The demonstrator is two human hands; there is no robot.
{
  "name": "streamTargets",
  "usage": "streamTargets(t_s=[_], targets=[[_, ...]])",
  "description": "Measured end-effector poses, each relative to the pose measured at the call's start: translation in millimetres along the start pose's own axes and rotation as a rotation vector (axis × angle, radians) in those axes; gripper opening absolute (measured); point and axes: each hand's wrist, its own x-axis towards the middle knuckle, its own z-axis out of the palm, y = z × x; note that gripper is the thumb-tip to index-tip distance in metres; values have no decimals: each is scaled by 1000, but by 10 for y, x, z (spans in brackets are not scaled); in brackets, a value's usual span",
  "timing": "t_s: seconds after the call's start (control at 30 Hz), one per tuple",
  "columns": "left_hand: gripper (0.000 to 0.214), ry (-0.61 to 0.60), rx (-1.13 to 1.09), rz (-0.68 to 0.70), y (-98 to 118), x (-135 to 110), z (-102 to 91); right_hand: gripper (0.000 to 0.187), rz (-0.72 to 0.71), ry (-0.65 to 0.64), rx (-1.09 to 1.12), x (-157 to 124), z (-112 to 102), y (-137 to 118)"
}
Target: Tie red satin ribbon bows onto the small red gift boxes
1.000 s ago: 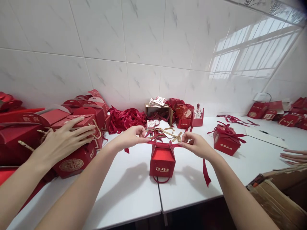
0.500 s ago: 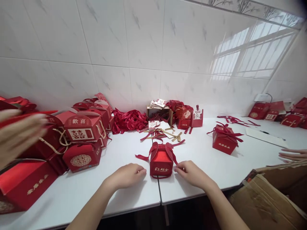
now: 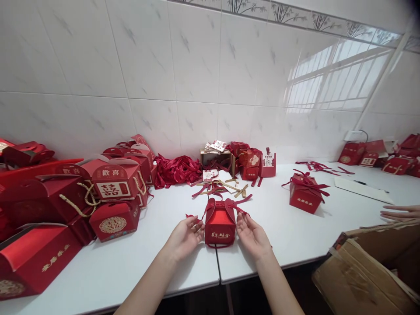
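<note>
A small red gift box (image 3: 220, 231) with gold lettering stands upright before me, across the seam between two white table tops. A dark red ribbon (image 3: 232, 204) runs round it and under its base. To the left of the box, my left hand (image 3: 187, 236) is palm up, its fingers curled in on one loose end of the ribbon. My right hand (image 3: 253, 234) is at the right side, fingertips closed on the other ribbon end beside the box. Part of each grip is hidden by the fingers.
Stacked red gift boxes (image 3: 113, 181) fill the left side. Behind lie a ribbon heap (image 3: 179, 171), loose bows (image 3: 226, 188) and tags (image 3: 218, 145). A bow-tied box (image 3: 305, 194) stands right, near an open carton (image 3: 361, 267) and another person's hand (image 3: 400, 213).
Both my hands have turned palm up and risen along the box sides to the ribbon ends. Another person's blurred hand at the far left has left the view. The camera has tilted slightly.
</note>
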Motion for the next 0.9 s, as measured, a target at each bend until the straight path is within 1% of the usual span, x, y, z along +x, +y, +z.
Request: streamTargets(t_s=[0.13, 0.23, 0.3, 0.43, 0.57, 0.73, 0.83, 0.9], targets=[[15, -22, 19, 43, -153, -24, 14, 18, -18, 9, 19, 24, 44, 35], [24, -5, 18, 35, -195, 8, 28, 16, -13, 13, 18, 29, 86, 52], [23, 12, -14, 23, -155, 45, 36, 16, -4, 19, 14, 24, 111, 46], [16, -4, -133, 14, 36, 108, 50, 18, -8, 31, 11, 14, 132, 0], [10, -18, -217, 68, 178, 129, 81, 22, -12, 33, -3, 9, 137, -25], [5, -18, -247, 122, 157, 83, 187, 22, -21, 22, -21, 1, 172, 25], [9, -58, -293, 152, 117, 38, 245, 21, -33, 20, -21, -4, 190, 59], [12, -81, -327, 139, 97, 15, 262, 19, -44, 25, -22, 0, 193, 68]])
